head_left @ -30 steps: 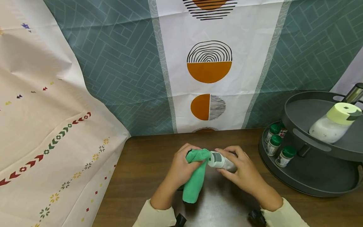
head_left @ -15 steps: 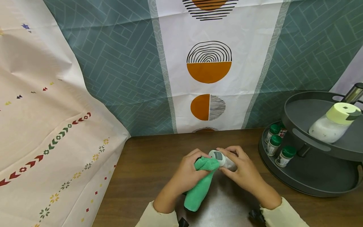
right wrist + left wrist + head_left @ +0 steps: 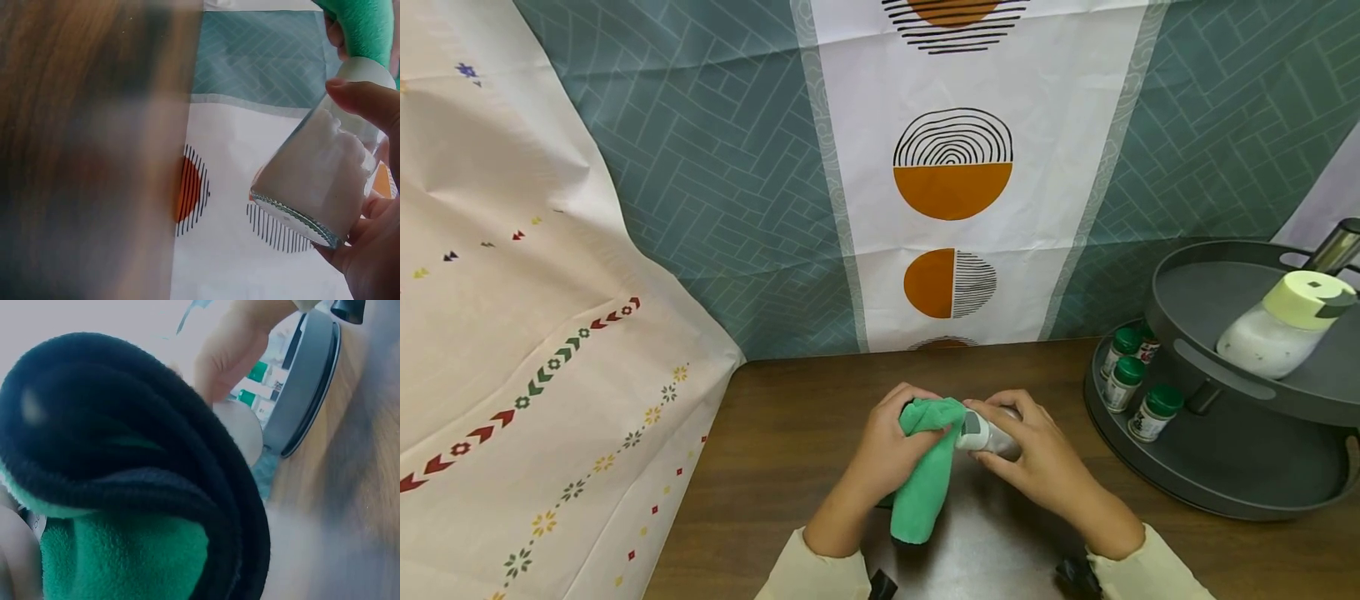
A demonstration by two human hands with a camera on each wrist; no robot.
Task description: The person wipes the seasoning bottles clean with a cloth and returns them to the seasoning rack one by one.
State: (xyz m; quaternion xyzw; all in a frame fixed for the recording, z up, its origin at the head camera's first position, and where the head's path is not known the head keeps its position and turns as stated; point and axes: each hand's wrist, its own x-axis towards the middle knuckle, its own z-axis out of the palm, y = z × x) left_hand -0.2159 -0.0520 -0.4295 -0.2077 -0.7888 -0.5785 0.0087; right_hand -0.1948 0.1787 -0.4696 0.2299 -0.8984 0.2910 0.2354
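My left hand (image 3: 886, 446) grips a green cloth (image 3: 925, 483) with a dark edge, which hangs down below the fingers. In my right hand (image 3: 1037, 442) lies a clear glass bottle (image 3: 312, 175) with a white cap (image 3: 973, 431) and pale contents, tilted on its side so the cap points left. The cloth's bunched upper end is right at the cap. In the right wrist view the thumb lies along the bottle near its cap. The cloth's dark-edged folds (image 3: 125, 406) fill much of the left wrist view.
A grey two-tier round tray (image 3: 1213, 492) stands at the right of the wooden table (image 3: 797, 417). Several green-lidded jars (image 3: 1123, 383) sit on its lower tier. Its upper tier holds a yellow-capped bottle (image 3: 1285, 325) and a dark-topped cylinder (image 3: 1337, 246). Patterned cloth (image 3: 737, 183) hangs behind.
My left hand and the green cloth moved right and slightly down across the cap, then back left and up. The bottle shifted only slightly in my right hand.
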